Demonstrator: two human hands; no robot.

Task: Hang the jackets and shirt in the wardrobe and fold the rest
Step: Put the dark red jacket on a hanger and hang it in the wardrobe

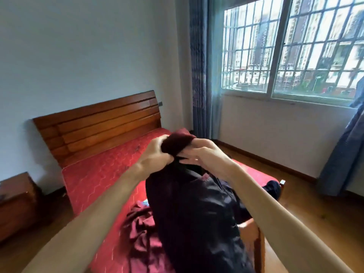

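A dark, near-black jacket (197,213) hangs in the air in front of me, over the red mattress (102,170). Its maroon collar (177,141) is bunched at the top. My left hand (155,154) grips the collar from the left. My right hand (202,152) holds it from the right, thumb and fingers curled on the fabric. A crumpled maroon garment (141,229) lies on the mattress below the jacket. Another dark blue garment (272,187) lies at the bed's right edge, mostly hidden by my right arm.
A wooden headboard (98,123) stands against the far wall. A wooden bedside cabinet (15,201) is at the left. A barred window (291,46) with blue curtains (201,66) fills the right wall, and wooden floor (307,213) runs along the bed's right side.
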